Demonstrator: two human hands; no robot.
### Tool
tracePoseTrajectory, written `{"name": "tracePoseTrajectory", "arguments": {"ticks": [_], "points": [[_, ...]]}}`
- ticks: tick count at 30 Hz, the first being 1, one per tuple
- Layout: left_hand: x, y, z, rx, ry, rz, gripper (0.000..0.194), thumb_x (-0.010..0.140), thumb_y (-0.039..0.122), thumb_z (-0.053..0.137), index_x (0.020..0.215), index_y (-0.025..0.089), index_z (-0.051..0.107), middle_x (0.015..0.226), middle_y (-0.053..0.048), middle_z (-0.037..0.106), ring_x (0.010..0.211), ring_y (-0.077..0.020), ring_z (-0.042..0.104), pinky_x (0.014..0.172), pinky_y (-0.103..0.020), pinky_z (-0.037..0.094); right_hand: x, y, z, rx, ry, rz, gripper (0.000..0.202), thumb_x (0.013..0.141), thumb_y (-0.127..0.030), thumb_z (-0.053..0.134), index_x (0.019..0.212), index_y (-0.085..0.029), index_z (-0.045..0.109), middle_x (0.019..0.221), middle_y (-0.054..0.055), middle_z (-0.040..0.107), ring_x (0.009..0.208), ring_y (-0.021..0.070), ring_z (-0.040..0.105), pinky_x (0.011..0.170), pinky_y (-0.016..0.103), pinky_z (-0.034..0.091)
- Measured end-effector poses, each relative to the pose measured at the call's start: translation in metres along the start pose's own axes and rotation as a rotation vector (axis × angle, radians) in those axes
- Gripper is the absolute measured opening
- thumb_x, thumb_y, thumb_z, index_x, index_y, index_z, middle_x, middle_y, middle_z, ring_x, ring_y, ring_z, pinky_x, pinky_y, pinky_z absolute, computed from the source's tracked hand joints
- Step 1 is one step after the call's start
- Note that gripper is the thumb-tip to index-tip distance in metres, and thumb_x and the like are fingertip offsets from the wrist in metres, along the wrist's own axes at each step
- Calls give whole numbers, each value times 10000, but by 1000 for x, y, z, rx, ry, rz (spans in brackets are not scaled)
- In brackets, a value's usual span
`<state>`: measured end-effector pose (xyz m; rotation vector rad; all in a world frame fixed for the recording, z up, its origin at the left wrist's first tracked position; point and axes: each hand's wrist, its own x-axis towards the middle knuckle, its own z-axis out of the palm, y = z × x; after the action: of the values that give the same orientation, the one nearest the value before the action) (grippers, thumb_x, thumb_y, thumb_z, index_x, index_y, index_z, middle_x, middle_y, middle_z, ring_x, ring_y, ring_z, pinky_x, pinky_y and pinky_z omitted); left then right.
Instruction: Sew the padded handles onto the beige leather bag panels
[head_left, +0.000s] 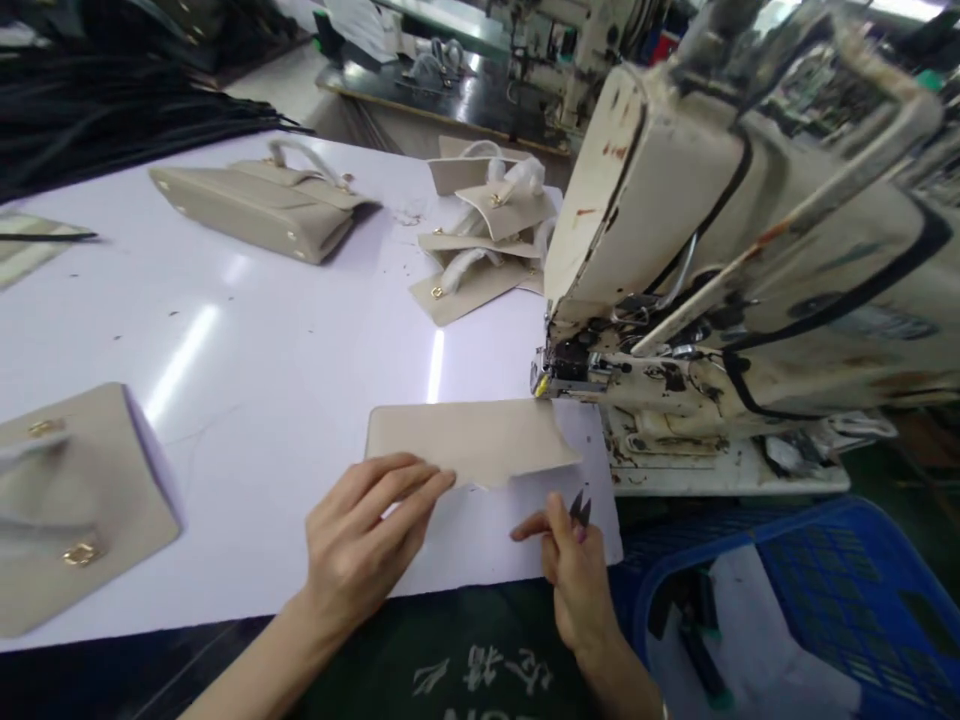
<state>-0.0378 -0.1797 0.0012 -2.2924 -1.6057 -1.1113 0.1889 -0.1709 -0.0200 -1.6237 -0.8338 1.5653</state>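
A flat beige leather-like panel (465,432) lies on the white tabletop, its right end by the sewing machine's needle area. Its near edge looks uneven. My left hand (367,530) grips this near edge with fingertips on top; the thumb is mostly hidden. Just right of it and nearer me, my right hand (574,565) is curled round small scissors (581,508), the dark pointed blades sticking up past the fingers and the index finger stretched toward the left. The scissors are apart from the panel.
The sewing machine (675,230) stands at right, above a blue plastic basket (840,540). Beige flaps with wrapped handles (487,230) are piled at the back. A beige handbag (262,205) lies farther left, and another handled panel (127,510) is at near left.
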Motion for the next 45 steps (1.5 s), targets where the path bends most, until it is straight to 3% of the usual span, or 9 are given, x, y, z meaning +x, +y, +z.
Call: {"name": "tracePoseTrajectory", "arguments": {"ticks": [6, 10, 13, 17, 19, 24, 30, 39, 45], "points": [[-23, 59, 10, -305, -305, -48, 313, 861, 47, 659, 1156, 150, 675, 969, -64, 701, 973, -201, 616, 765, -282, 546, -6, -6, 17, 193, 77, -35, 533, 753, -466, 792, 629, -184, 358, 578, -80, 266, 512, 46, 160, 463, 218, 188], [7, 53, 6, -475, -335, -169, 443, 822, 226, 752, 1252, 228, 644, 1210, -90, 653, 1158, -256, 582, 980, -388, 521, 2, -22, -11, 177, -125, -30, 372, 705, -400, 830, 664, -133, 574, 585, -53, 400, 551, 64, 337, 542, 210, 346], [33, 36, 14, -474, -291, -540, 845, 734, 380, 820, 1480, 257, 443, 1434, -136, 530, 1291, -360, 509, 1065, -535, 455, 0, -35, -28, 222, -352, -31, 307, 707, -390, 832, 769, -125, 689, 662, -10, 552, 649, 111, 499, 703, 267, 470], [48, 32, 29, -1100, -782, -1359, 786, 719, 473, 812, 1388, 172, 529, 1235, -206, 675, 926, -342, 716, 736, -430, 614, -1, -42, -33, 255, -461, -18, 319, 727, -408, 819, 865, -134, 729, 799, 32, 649, 756, 153, 589, 837, 338, 498], [47, 41, 31, -1285, -913, -1575, 706, 691, 439, 842, 1269, 108, 609, 1083, -219, 732, 746, -301, 727, 649, -398, 615, 0, -38, -30, 222, -407, -27, 320, 716, -419, 824, 794, -130, 710, 754, 21, 627, 726, 146, 570, 794, 325, 491], [47, 67, 31, -1261, -755, -1472, 609, 640, 296, 894, 1188, 138, 681, 1081, -140, 757, 849, -260, 730, 719, -310, 604, 2, -15, -18, 84, -228, -86, 405, 768, -435, 776, 594, -141, 559, 576, -46, 418, 577, 80, 368, 583, 243, 361], [55, 64, 32, -1328, -906, -1481, 524, 642, 271, 881, 1136, 159, 750, 845, -100, 782, 663, -217, 713, 687, -295, 581, -1, -24, -20, 106, -296, -38, 364, 711, -472, 810, 698, -132, 681, 626, -19, 510, 610, 96, 432, 595, 252, 384], [50, 67, 33, -1528, -922, -1572, 666, 665, 203, 839, 1307, 162, 667, 678, -75, 743, 505, -184, 654, 625, -300, 574, -1, -39, -29, -44, -226, -62, 276, 635, -340, 887, 792, -156, 754, 507, -85, 282, 496, 47, 192, 459, 241, 130], [48, 76, 29, -1546, -800, -1609, 531, 651, 209, 861, 1158, 122, 730, 742, -97, 753, 525, -184, 656, 559, -275, 561, -17, -42, -39, 69, -197, -37, 288, 732, -389, 825, 914, -169, 783, 690, 2, 595, 577, 73, 422, 528, 224, 350]]}}
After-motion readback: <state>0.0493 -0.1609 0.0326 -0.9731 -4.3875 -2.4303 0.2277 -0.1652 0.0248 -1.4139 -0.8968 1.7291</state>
